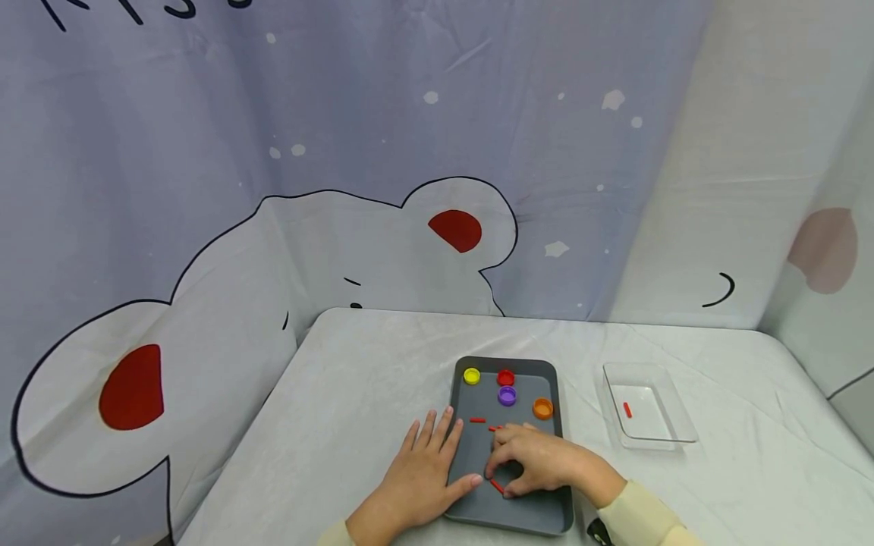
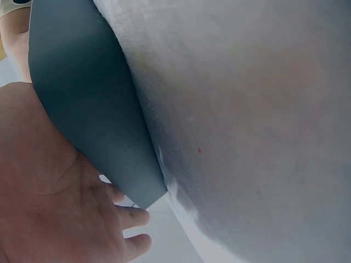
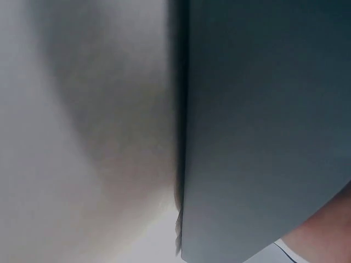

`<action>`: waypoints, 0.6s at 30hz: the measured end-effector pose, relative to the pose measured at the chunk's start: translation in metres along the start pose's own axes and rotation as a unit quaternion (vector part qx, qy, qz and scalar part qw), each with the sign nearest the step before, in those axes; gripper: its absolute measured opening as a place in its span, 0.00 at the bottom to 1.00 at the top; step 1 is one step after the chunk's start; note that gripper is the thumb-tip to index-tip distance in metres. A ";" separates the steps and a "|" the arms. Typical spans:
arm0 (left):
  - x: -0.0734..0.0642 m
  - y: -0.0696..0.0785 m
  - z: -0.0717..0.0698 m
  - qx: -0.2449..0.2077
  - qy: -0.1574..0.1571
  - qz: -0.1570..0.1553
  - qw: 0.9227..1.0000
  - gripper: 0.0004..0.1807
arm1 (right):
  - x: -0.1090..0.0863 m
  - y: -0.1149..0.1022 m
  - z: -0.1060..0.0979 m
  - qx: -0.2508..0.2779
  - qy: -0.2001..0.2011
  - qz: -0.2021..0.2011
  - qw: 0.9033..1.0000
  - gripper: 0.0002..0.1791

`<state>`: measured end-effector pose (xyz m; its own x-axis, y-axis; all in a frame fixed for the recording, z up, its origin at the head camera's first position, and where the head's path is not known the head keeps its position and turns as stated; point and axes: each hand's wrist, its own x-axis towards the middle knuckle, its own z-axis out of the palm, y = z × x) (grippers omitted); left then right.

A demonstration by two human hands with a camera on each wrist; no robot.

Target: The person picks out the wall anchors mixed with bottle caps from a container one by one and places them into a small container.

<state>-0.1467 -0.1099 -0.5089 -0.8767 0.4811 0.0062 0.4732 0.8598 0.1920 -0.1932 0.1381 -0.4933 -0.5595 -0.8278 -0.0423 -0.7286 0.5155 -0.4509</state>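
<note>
- The right hand (image 1: 539, 459), lower right of centre in the head view, pinches a red stick (image 1: 497, 486) by its two ends between thumb and index finger, over the lower part of the gray tray (image 1: 478, 447).
- The left hand (image 1: 425, 472), at lower centre, has straight, spread fingers and rests along the tray's left edge, its thumb reaching over the tray toward the pinched stick.
- Above the right hand lie another red stick (image 1: 477, 420) and a third one, partly hidden by the fingers.
- Round pieces sit in the tray's upper part: yellow (image 1: 472, 376), red (image 1: 505, 378), purple (image 1: 507, 396), orange (image 1: 542, 408).
- At right on the white surface (image 1: 382, 356), a clear box (image 1: 649, 413) holds one red stick.
</note>
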 end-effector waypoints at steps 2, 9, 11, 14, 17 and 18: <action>0.000 0.001 -0.001 0.002 -0.005 -0.003 1.000 0.48 | 0.000 0.000 0.001 0.000 -0.001 0.002 1.000 0.14; 0.000 0.001 -0.002 0.000 -0.005 -0.004 1.000 0.47 | 0.000 0.001 0.002 0.000 0.002 0.001 1.000 0.12; 0.000 0.001 -0.002 -0.002 -0.005 -0.004 1.000 0.47 | -0.001 0.001 0.003 -0.004 0.008 -0.006 1.000 0.11; 0.000 0.001 -0.002 -0.006 -0.003 -0.002 1.000 0.47 | 0.000 0.001 0.005 -0.013 0.017 -0.018 1.000 0.10; 0.000 0.000 -0.001 -0.009 -0.010 -0.006 1.000 0.48 | 0.001 0.001 0.007 -0.024 0.028 -0.033 0.999 0.10; 0.000 0.000 0.000 -0.010 -0.011 -0.007 1.000 0.48 | 0.001 0.001 0.008 -0.027 0.032 -0.037 0.998 0.10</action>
<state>-0.1467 -0.1098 -0.5084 -0.8805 0.4736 -0.0186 0.4596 0.8627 0.2108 -0.1911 0.1358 -0.5007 -0.5260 -0.8492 0.0473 -0.7880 0.4656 -0.4028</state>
